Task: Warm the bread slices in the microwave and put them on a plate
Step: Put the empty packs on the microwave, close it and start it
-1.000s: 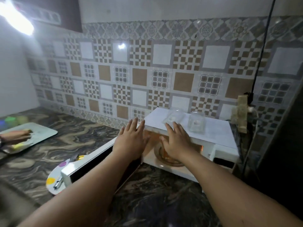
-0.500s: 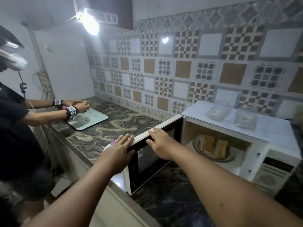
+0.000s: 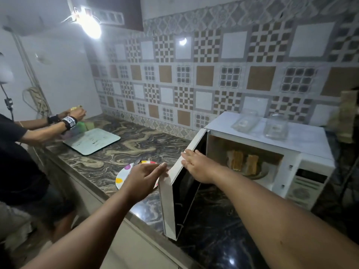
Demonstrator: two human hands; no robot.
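Two bread slices (image 3: pixel 244 163) stand side by side on the round tray inside the microwave (image 3: pixel 308 167), whose cavity is lit and open to view. Its door (image 3: pixel 174 191) is swung out towards me over the front edge of the desk (image 3: pixel 136 144), a slab of dark marble with swirling pale veins. Just left of the door lies a white plate (image 3: pixel 124 176) with coloured dots, partly hidden behind my left hand, with a dark utensil (image 3: pixel 137 161) resting on its far rim. Two clear plastic containers (image 3: pixel 260 126) sit on top of the microwave. Farther left along the desk is a pale cutting board (image 3: pixel 91 140), and another person (image 3: pixel 23 144) in a dark shirt stands there with both hands busy near some green and yellow pieces I cannot make out. The wall behind is tiled in brown, grey and white checks, and a bare bulb (image 3: pixel 90 29) glares at the upper left.

My left hand (image 3: pixel 144 178) reaches forward, fingers straight and together, tips touching the door's outer edge; it grips nothing. My right hand (image 3: pixel 198 165) lies flat with fingers extended on the door's top edge, pressing rather than clutching.
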